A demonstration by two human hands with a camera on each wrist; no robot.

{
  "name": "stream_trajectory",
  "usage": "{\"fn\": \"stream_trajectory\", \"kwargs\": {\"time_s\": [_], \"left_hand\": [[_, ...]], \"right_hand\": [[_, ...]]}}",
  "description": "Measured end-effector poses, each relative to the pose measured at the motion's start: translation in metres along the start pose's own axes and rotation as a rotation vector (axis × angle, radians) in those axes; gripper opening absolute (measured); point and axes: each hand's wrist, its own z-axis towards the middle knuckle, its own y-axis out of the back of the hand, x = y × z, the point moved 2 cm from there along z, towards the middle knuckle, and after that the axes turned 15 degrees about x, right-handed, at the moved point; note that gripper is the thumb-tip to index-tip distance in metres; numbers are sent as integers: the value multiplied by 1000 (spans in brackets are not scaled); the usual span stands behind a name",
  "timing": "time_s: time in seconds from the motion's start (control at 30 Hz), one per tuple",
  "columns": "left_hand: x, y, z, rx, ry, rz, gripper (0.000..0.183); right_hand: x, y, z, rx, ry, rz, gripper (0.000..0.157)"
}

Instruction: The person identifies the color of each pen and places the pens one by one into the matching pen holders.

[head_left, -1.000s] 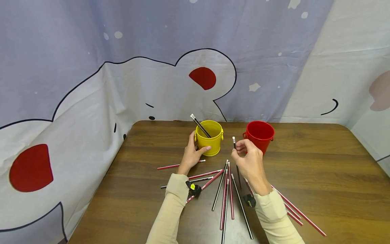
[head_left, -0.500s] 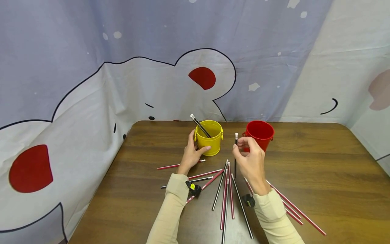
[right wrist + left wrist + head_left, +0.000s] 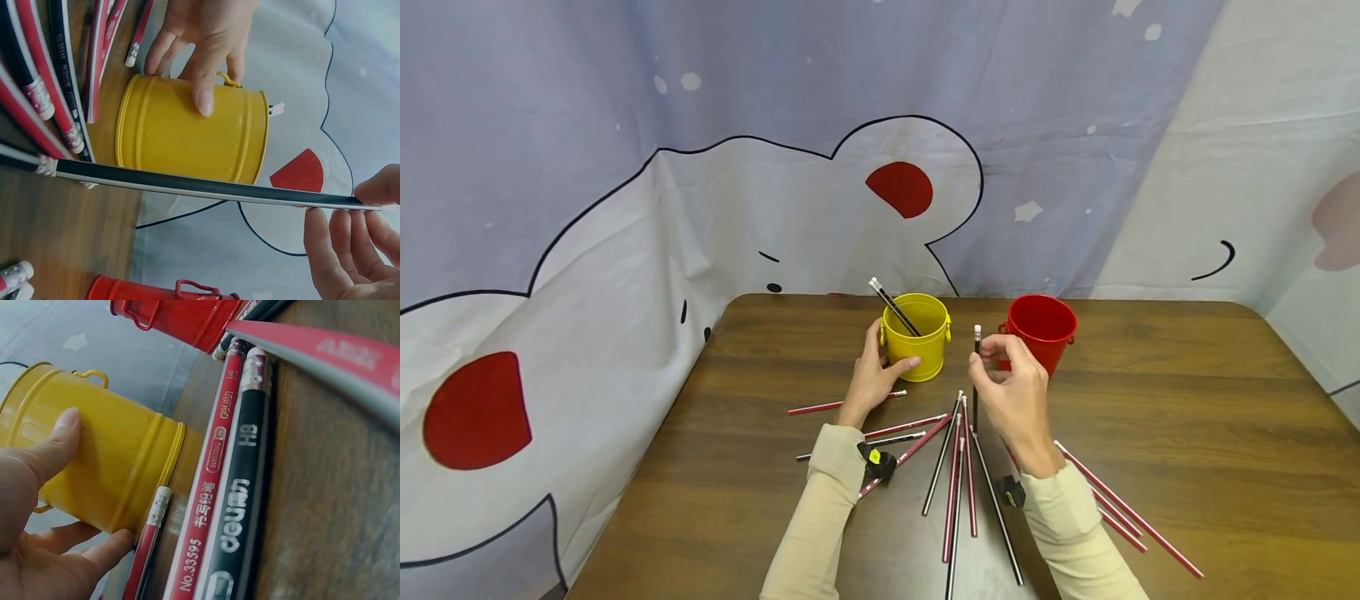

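On the wooden table, the yellow bucket is held by left hand, a pencil beside it by right hand. Behind it, cloth is hung.

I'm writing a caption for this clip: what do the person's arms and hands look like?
The left sleeve and right sleeve are plain pale beige, ending in wide cuffs that look folded back. At each wrist sits a small black wrist camera with a yellow-green marking. The left hand and right hand are bare, without gloves.
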Motion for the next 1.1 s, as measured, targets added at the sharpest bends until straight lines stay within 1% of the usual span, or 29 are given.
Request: {"fn": "stream_trajectory", "kwargs": {"time_s": [0.13,0.27,0.4,0.6,0.77,0.97,1.07,1.1], "left_hand": [[19,-1,8,-9,14,20,83],[26,-2,10,-18,-9,22,83],[28,-2,9,-15,-31,18,83],[26,-2,10,-23,-24,23,82],[26,-3,11,-21,-16,22,82],[26,-3,11,-12,-7,9,82],[26,-2,10,-10,-8,8,82],[26,-2,11,-10,-9,7,82]], "right_hand": [[6,-3,3,-3,15,2,14],[25,-2,7,-8,52,3,14],[46,0,13,-5,71,7,14],[59,1,31,6,105,46,14],[69,0,46,13,145,59,13],[77,-1,60,22,186,47,12],[78,-3,67,31,206,34,11],[74,-4,70,34,214,28,11]]}}
